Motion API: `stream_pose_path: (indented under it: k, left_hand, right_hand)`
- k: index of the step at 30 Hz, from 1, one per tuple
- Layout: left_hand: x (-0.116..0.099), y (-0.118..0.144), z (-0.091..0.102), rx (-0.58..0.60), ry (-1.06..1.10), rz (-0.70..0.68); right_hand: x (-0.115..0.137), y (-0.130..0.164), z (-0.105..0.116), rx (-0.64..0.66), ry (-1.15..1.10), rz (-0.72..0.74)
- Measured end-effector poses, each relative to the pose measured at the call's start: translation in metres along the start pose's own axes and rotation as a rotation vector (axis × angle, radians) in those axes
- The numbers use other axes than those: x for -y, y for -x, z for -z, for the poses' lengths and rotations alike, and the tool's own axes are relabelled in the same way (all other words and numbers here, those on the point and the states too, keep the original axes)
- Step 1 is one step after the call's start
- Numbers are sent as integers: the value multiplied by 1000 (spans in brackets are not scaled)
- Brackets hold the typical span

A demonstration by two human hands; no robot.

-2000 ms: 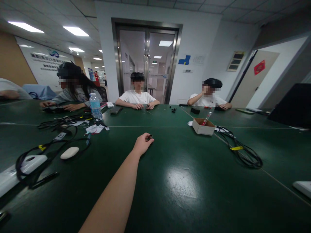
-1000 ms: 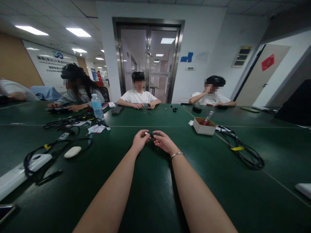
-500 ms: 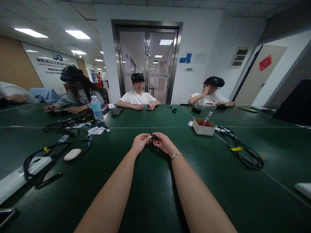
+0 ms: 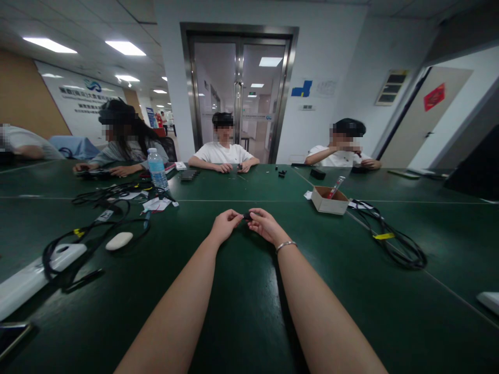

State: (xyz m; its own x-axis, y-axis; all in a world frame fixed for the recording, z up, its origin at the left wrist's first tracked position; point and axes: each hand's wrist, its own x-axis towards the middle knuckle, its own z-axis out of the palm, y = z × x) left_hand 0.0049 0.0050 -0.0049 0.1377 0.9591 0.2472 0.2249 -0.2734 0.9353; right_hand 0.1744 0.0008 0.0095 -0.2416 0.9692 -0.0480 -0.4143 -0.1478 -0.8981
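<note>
Room: Green tabletop (image 4: pixel 249 311) runs the length of an office meeting room, with glass double doors (image 4: pixel 238 93) at the far end.
Our hands: our left hand (image 4: pixel 224 224) and right hand (image 4: pixel 264 224) meet out in front of us, fingertips touching, both resting low over the table.
Thing held: a small black part (image 4: pixel 247 216) sits pinched between the two sets of fingertips, near the table's middle seam. We cannot tell what it is; it is too small and mostly hidden.
Grip: both hands are closed narrowly on the part, thumb and forefinger on each side.
Wrist: a thin bracelet (image 4: pixel 286 244) circles our right wrist.
Handling: we judge the part light and rigid, easy to drop or let roll. Taking it by its ends with the fingertips looks like the sound hold.
Right of us: a small cardboard box (image 4: pixel 329 200) with a red-tipped tool standing in it; beyond it a coiled black cable (image 4: pixel 393 241) with a yellow tag.
Left of us: a water bottle (image 4: pixel 157 169), tangled black cables (image 4: pixel 97 223), a white oval case (image 4: pixel 119 240) and a white power strip (image 4: pixel 27 275).
Others: three people (image 4: pixel 223 150) sit along the far edge, their hands on the table, well apart from ours.
</note>
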Motion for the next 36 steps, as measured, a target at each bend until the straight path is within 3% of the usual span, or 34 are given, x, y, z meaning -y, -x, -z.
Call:
stream_pose_path:
  k: [17,36]
  left_hand:
    - [-11,9,2,17,-232,-71]
    - [-15,9,4,-17,-384,54]
  right_hand:
    - [0,1,0,21,-4,-14]
    - [-2,-2,3,86,46,3]
